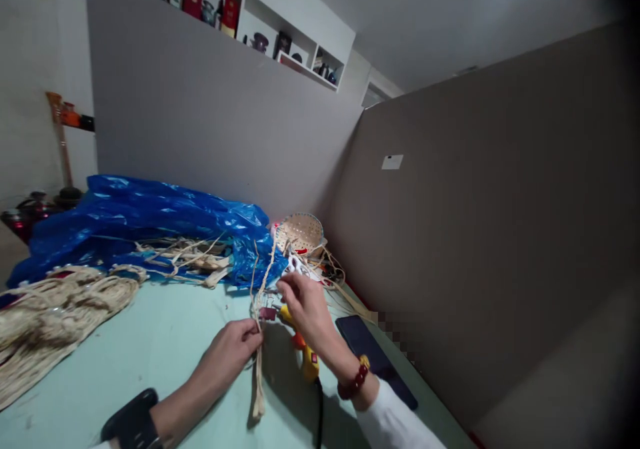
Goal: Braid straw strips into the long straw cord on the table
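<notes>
My left hand (239, 340) is closed in a pinch on a braided straw cord (259, 302). The cord's upper part runs up toward the basket, and its loose, unbraided ends (257, 396) hang below my fingers over the table. Just right of the cord, my right hand (304, 304) is raised with its fingers curled together. Whatever lies between those fingertips is too small to make out. Partly behind my right hand is a yellow glue gun (311, 365) with a black cable. A small dark red piece (267, 314) sits by its nozzle.
A blue plastic bag (165, 209) with straw strands (200, 257) lies at the back. Bundled straw (55, 319) covers the left side. A woven basket (302, 230) stands in the back corner. A dark phone (375, 359) rests on the right of the pale green table (165, 329), near the wall.
</notes>
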A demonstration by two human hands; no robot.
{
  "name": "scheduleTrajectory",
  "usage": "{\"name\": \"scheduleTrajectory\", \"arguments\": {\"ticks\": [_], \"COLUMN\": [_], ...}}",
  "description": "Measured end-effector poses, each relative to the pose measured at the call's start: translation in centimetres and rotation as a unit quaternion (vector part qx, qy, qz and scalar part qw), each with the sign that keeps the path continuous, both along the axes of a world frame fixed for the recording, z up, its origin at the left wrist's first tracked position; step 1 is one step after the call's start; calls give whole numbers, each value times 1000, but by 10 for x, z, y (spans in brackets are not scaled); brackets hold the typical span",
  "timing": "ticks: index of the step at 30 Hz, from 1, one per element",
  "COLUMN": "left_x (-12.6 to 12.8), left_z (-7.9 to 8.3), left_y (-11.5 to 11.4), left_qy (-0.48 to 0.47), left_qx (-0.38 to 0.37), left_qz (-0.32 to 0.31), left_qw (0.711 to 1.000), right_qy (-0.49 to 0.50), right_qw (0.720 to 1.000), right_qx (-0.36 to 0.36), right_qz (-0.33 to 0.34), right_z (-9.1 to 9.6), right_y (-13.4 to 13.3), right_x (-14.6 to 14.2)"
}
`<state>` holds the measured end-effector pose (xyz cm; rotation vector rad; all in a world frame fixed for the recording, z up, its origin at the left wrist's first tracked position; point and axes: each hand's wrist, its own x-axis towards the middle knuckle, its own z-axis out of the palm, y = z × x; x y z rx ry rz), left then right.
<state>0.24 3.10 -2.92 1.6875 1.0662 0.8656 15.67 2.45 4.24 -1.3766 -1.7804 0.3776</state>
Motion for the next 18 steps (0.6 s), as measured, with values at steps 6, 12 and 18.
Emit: {"name": "scheduleTrajectory", "arguments": {"ticks": [6, 12, 18], "left_x": [0, -2, -4], "left_z": [-3, 1, -7], "left_y": [0, -1, 1], "left_qy": [45, 54, -49], "left_qx": [20, -1, -106], "left_qz": [-2, -10, 20], "left_qw": [999, 999, 993], "right_qy": [132, 339, 476], "right_qw": [984, 922, 857], "right_qx": [-71, -107, -172], "right_qz": [100, 154, 99], "right_z": [-34, -25, -15], "right_y": [-3, -3, -10], "right_x": [-18, -15, 12]}}
